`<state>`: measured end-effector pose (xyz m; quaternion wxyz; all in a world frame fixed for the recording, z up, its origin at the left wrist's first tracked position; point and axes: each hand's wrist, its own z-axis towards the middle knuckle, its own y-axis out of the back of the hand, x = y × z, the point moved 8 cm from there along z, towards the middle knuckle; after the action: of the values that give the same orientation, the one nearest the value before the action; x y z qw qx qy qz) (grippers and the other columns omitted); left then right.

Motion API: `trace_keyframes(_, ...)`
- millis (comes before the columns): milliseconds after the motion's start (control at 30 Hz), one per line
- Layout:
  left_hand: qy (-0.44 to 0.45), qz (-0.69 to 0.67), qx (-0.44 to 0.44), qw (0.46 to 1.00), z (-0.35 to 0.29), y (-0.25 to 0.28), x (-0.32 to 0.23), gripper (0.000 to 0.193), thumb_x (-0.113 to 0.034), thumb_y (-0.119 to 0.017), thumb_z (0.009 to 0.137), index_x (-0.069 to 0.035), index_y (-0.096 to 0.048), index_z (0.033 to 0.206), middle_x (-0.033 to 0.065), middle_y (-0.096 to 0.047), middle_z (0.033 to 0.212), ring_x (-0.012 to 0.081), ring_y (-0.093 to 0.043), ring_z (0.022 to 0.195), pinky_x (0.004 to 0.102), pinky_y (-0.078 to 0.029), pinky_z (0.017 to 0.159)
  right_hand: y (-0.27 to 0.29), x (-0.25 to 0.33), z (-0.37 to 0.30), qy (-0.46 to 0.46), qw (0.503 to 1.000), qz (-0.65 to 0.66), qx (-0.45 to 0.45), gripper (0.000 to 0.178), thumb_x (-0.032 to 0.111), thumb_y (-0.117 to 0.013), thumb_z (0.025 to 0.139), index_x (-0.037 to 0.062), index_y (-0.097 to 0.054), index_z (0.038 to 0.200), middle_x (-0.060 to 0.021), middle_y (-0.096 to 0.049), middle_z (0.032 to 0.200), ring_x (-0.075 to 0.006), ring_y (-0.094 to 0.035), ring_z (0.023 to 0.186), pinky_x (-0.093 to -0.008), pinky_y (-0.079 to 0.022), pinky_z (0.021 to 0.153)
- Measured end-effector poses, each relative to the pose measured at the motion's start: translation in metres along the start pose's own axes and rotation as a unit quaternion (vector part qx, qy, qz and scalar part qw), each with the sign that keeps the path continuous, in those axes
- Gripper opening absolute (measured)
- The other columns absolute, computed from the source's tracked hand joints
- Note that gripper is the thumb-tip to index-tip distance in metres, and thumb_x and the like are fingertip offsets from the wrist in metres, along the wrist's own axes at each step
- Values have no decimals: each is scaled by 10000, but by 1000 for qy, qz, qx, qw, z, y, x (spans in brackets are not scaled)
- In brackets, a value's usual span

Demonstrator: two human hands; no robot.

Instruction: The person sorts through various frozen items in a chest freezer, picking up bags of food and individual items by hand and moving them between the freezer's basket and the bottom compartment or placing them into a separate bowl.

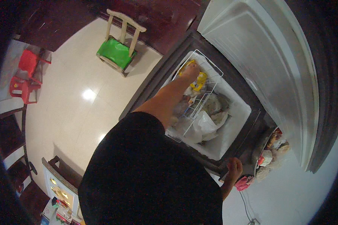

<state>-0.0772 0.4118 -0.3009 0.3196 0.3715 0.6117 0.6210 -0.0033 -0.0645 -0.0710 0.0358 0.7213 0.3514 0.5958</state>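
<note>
An opened chest freezer stands in front of me, with a white wire basket in its top. My left hand reaches into the far end of the basket, its fingers closed on a yellow package. Other bagged food lies under my forearm, partly hidden. Below and beside the basket, a white plastic bag and a greyish bag lie inside the freezer. At the freezer's near right corner, my right hand is loosely curled, with nothing visible in it.
The raised freezer lid fills the upper right. Several bagged items and a pink cloth are beside the right corner. A wooden chair with a green seat and red plastic chairs stand on the tiled floor at left.
</note>
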Motion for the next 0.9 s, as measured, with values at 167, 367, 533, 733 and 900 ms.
trace_keyframes(167,29,-102,-36,994,0,0,9,220,-192,-568,749,-106,-673,921,48,-583,966,213,-496,991,327,-386,789,-62,22,17,5,993,-18,113,167,154,-576,843,23,-593,946,-90,-632,899,-164,-604,712,-273,-475,613)
trace_keyframes(367,-51,35,9,998,-23,29,-14,245,-151,-580,737,-145,-651,971,48,-606,919,218,-556,931,362,-424,734,-124,49,10,94,974,-36,201,193,180,-553,875,3,-588,942,-102,-638,877,-169,-609,708,-289,-479,651)
trace_keyframes(533,18,-118,-14,993,-83,63,3,272,-203,-622,725,-132,-630,987,59,-634,869,269,-611,842,387,-457,694,-161,35,1,36,956,-35,289,151,103,-533,864,-4,-580,959,-74,-612,905,-142,-580,757,-261,-468,707)
trace_keyframes(733,145,-561,105,809,-157,122,-14,457,-283,-714,709,-54,-569,1077,91,-630,956,245,-601,865,346,-464,765,-191,31,1,187,931,1,315,274,142,-508,887,4,-496,1124,-124,-556,1075,-186,-543,983,-298,-434,850)
trace_keyframes(900,113,-861,142,475,-198,192,-73,510,-279,-703,747,27,-533,1117,79,-605,1012,135,-562,887,283,-440,797,-201,55,-17,10,891,207,403,388,249,-531,881,17,-430,1174,-100,-499,1141,-244,-529,1046,-337,-431,885)
